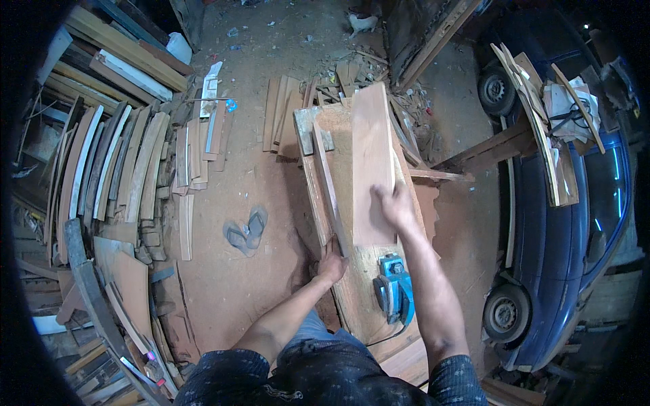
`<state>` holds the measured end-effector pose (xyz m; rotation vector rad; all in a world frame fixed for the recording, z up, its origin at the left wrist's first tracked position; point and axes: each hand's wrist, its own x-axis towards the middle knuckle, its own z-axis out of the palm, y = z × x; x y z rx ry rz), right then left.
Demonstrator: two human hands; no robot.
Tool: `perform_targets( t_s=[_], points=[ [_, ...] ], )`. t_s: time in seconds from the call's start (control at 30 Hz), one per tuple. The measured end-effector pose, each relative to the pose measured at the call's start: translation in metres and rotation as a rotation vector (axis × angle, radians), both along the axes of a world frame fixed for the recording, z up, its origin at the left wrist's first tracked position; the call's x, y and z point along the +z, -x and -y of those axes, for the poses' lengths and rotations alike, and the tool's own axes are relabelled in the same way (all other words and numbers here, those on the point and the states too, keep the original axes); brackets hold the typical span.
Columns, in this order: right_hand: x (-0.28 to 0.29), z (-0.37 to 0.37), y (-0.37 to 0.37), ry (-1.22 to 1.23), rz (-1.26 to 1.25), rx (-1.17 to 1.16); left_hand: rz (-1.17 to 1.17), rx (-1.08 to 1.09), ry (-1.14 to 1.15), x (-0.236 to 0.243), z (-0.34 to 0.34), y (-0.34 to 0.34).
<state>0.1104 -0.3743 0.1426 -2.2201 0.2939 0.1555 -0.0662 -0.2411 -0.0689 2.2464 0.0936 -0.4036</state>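
Pinching plank point(372, 155) at edge, right hand point(396, 205); touching batten point(328, 179), left hand point(330, 262), can't tell if gripping. Likely stiff, heavyish plank; take by long edges.

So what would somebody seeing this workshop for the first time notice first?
Probably the bright blue power tool on the near end of the workbench, with the broad pale board in the right hand just beyond it. After that, likely the dark blue car along the right side and the flip-flops on the floor left of the workbench.
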Motion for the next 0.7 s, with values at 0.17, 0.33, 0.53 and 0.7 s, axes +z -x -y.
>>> perform_targets(
  t_s=[0.17,0.33,0.53,0.7],
  points=[
    [0.027,-0.002,-0.044,-0.120,-0.050,0.003,0.020,-0.058,-0.022,0.012,-0.007,-0.006],
    [-0.023,0.034,0.001,-0.066,0.002,0.010,0.210,0.034,0.193,0.098,-0.034,-0.016],
    [-0.091,0.054,0.014,-0.254,-0.195,-0.083,0.426,0.199,0.526,0.175,-0.059,-0.081],
    [-0.069,0.051,-0.029,-0.535,-0.373,-0.143,0.442,0.277,0.717,0.198,-0.065,-0.122]
  ],
)
